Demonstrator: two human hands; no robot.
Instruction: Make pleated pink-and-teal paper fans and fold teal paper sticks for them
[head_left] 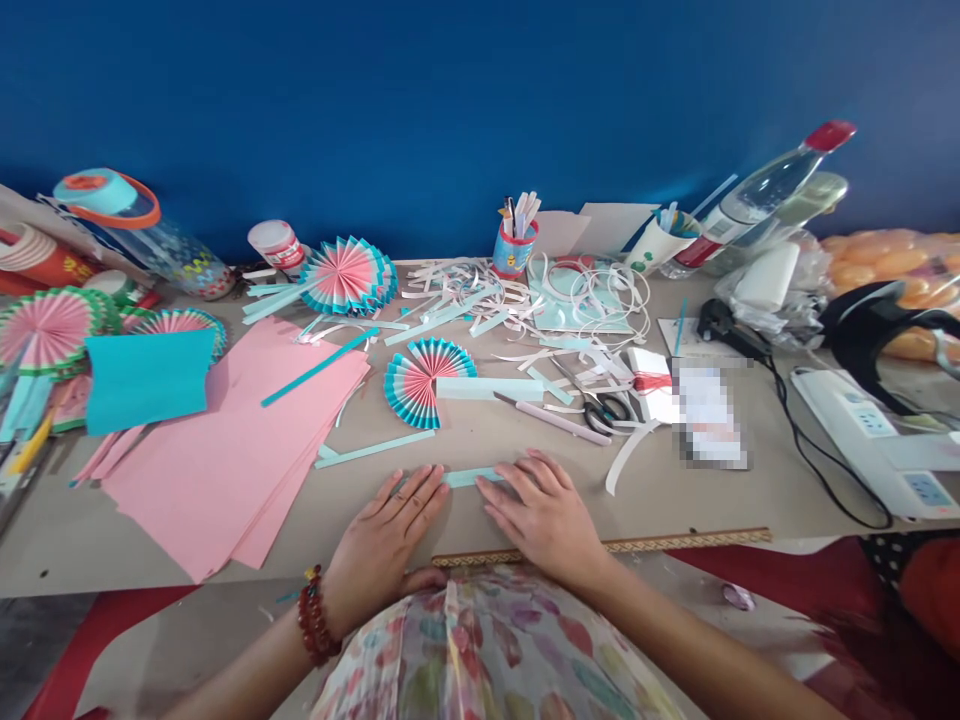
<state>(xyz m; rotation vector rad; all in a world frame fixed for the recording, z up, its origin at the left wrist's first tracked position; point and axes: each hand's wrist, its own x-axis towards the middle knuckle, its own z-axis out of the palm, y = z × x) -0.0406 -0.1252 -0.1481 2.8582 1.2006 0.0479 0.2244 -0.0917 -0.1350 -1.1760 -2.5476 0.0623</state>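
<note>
A light blue paper strip (pixel 471 477) lies flat on the table near its front edge. My left hand (pixel 397 515) rests palm down at the strip's left end, fingers stretched out. Over its right end my right hand (pixel 541 505) lies with fingers extended, pressing down on the paper. Just beyond them is a pleated pink and blue paper fan (pixel 412 385), only partly spread, with a pale blue strip (pixel 487 388) against its right side. A lilac-handled craft knife (pixel 562 422) and black-handled scissors (pixel 606 411) lie to the right of the fan.
Large pink paper sheets (pixel 225 440) and a teal sheet (pixel 150 380) cover the left. Paper scraps (pixel 465 295) pile up behind, by a pen cup (pixel 515 248). Bottles (pixel 772 190) lean at the back right. A power strip (pixel 870 430) and black cable (pixel 806 440) occupy the right.
</note>
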